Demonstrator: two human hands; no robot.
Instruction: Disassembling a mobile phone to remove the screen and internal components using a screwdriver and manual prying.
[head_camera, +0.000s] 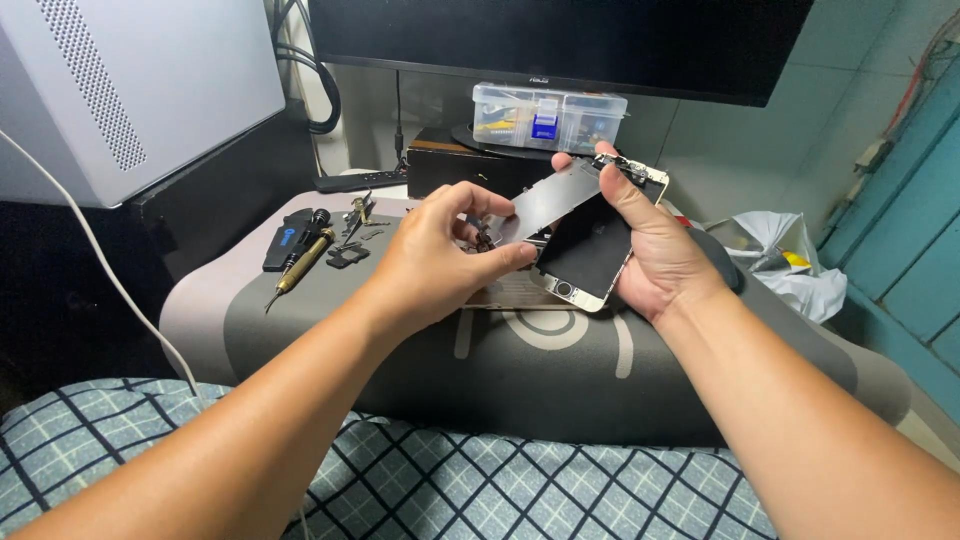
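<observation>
Head view: I see the white-framed phone screen assembly with dark glass (590, 245) held above the grey rubber work mat (330, 320). Its long axis runs from lower left, home-button end, to upper right. The right hand (655, 250) grips its right edge, thumb across the top. The left hand (440, 260) pinches a thin silver metal plate (550, 200) tilted over the glass. A brass-handled screwdriver (300, 262) lies well apart at left; the mat's near edge shows bare room.
</observation>
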